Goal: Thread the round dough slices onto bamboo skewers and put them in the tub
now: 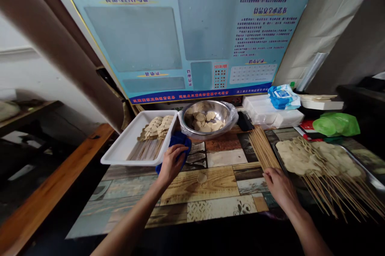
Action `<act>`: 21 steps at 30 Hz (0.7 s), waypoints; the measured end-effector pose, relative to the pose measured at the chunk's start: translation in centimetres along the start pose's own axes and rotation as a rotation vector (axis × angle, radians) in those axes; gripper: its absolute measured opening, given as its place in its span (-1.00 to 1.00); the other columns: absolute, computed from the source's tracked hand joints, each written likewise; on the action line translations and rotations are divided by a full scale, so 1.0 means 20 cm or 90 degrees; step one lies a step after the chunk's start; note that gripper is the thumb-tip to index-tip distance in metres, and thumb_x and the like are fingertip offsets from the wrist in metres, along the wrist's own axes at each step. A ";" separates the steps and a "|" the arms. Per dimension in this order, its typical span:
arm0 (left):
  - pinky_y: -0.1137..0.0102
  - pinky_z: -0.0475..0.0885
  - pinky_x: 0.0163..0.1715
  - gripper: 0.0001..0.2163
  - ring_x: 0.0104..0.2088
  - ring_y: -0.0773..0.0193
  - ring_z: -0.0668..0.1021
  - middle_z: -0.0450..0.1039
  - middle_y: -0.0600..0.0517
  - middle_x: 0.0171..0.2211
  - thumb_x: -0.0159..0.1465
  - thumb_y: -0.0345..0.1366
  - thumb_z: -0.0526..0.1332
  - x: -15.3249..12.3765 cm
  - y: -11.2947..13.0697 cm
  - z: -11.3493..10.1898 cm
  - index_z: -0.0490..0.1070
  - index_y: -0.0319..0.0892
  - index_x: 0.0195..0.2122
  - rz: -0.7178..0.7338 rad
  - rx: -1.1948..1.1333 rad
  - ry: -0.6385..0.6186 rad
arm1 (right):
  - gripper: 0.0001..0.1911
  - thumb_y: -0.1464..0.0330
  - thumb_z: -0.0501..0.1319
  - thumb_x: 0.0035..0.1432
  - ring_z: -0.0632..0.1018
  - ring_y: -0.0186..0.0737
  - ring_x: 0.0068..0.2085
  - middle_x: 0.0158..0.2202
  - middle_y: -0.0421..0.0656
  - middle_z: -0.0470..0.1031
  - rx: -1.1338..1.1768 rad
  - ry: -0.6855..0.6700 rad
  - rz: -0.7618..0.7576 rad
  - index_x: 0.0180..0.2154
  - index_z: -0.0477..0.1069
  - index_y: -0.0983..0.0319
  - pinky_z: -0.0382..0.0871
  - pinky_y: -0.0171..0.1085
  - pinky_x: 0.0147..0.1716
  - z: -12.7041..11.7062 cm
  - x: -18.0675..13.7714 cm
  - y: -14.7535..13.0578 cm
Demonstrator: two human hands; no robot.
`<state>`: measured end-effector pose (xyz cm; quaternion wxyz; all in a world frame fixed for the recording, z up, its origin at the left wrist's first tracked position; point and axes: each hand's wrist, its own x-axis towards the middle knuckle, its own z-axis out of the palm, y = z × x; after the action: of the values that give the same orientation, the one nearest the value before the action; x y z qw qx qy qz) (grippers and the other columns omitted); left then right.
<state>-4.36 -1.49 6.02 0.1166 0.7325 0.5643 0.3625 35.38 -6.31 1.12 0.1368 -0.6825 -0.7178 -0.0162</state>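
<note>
My left hand (174,161) lies over a crumpled blue cloth (183,139), its fingers stretched loosely to the right, with nothing visible in them. At the near ends of a bundle of bamboo skewers (261,147), my right hand (279,185) has its fingers curled closed on the sticks; how many it grips is hidden. Between the hands, one thin pale round slice (202,177) rests on the table. Beyond it stands a steel bowl (192,107) lined with clear plastic, with more pale slices (207,121) inside.
A white plastic tub (117,149) at left holds skewered slices (156,127). To the right, a metal tray (368,175) carries a heap of skewered slices (319,155). Behind are white packages (258,109), a blue-white packet (282,96) and a green bag (337,123). A blue notice board (207,15) leans behind the table.
</note>
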 end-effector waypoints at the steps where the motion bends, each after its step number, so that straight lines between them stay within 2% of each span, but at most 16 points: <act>1: 0.27 0.35 -0.04 -0.79 -0.12 0.19 0.45 0.41 -0.07 -0.15 0.24 -0.25 0.09 0.01 0.00 0.00 0.51 -0.15 -0.27 -0.002 -0.005 -0.008 | -0.84 0.40 0.07 0.18 0.53 -0.19 -0.37 -0.37 -0.10 0.49 0.001 0.000 0.000 -0.38 0.40 0.23 0.31 -0.30 -0.39 0.01 0.00 0.01; 4: 0.31 0.37 -0.12 -0.82 -0.18 0.20 0.44 0.39 -0.06 -0.21 0.22 -0.23 0.14 0.01 -0.01 0.03 0.51 -0.16 -0.33 0.020 0.022 -0.036 | -0.84 0.39 0.08 0.17 0.53 -0.14 -0.34 -0.40 -0.09 0.49 0.008 0.004 -0.010 -0.39 0.40 0.24 0.32 -0.27 -0.36 0.03 0.00 0.02; 9: 0.26 0.33 -0.16 -0.88 -0.24 0.17 0.41 0.39 -0.06 -0.27 0.15 -0.36 0.20 -0.01 -0.10 0.16 0.54 -0.14 -0.33 0.082 0.175 -0.160 | -0.82 0.37 0.05 0.17 0.52 -0.13 -0.32 -0.37 -0.07 0.51 0.032 0.020 -0.011 -0.37 0.41 0.23 0.34 -0.25 -0.32 0.07 -0.01 0.02; 11: 0.27 0.32 -0.18 -0.88 -0.24 0.17 0.41 0.40 -0.06 -0.27 0.15 -0.38 0.19 -0.02 -0.12 0.20 0.53 -0.15 -0.34 0.094 0.194 -0.162 | -0.81 0.35 0.04 0.17 0.53 -0.13 -0.32 -0.36 -0.07 0.51 0.043 0.024 -0.005 -0.36 0.41 0.23 0.35 -0.25 -0.34 0.07 -0.02 0.02; 14: 0.29 0.33 -0.19 -0.85 -0.26 0.20 0.42 0.41 -0.06 -0.29 0.21 -0.38 0.13 -0.04 -0.10 0.19 0.50 -0.17 -0.39 0.103 0.173 -0.109 | -0.77 0.32 0.00 0.18 0.55 -0.13 -0.33 -0.34 -0.07 0.52 0.062 0.030 -0.001 -0.35 0.41 0.22 0.38 -0.24 -0.36 0.07 -0.05 0.03; 17: 0.32 0.35 -0.17 -0.82 -0.25 0.22 0.44 0.41 -0.07 -0.28 0.25 -0.33 0.09 -0.11 -0.04 0.07 0.48 -0.18 -0.39 0.083 0.132 -0.037 | -0.71 0.26 -0.05 0.20 0.57 -0.12 -0.31 -0.32 -0.07 0.54 0.085 0.049 -0.002 -0.34 0.40 0.19 0.41 -0.22 -0.35 0.05 -0.09 0.06; 19: 0.34 0.36 -0.16 -0.82 -0.22 0.22 0.45 0.43 -0.07 -0.25 0.25 -0.29 0.10 -0.20 -0.01 -0.09 0.47 -0.16 -0.38 0.046 0.117 -0.006 | -0.68 0.19 -0.07 0.21 0.58 -0.12 -0.32 -0.30 -0.08 0.54 0.114 0.079 0.006 -0.32 0.40 0.16 0.42 -0.22 -0.37 0.05 -0.13 0.09; 21: 0.35 0.38 -0.17 -0.80 -0.21 0.20 0.47 0.44 -0.06 -0.24 0.24 -0.22 0.11 -0.34 -0.03 -0.28 0.48 -0.14 -0.40 -0.034 0.121 0.034 | -0.64 0.12 -0.06 0.21 0.57 -0.12 -0.35 -0.29 -0.08 0.54 0.133 0.099 0.009 -0.30 0.42 0.14 0.41 -0.21 -0.43 0.05 -0.18 0.12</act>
<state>-9.29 -8.77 6.99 0.0412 0.7151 0.6183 0.3236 37.63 -9.49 -1.01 0.2621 -0.6663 -0.6981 0.0067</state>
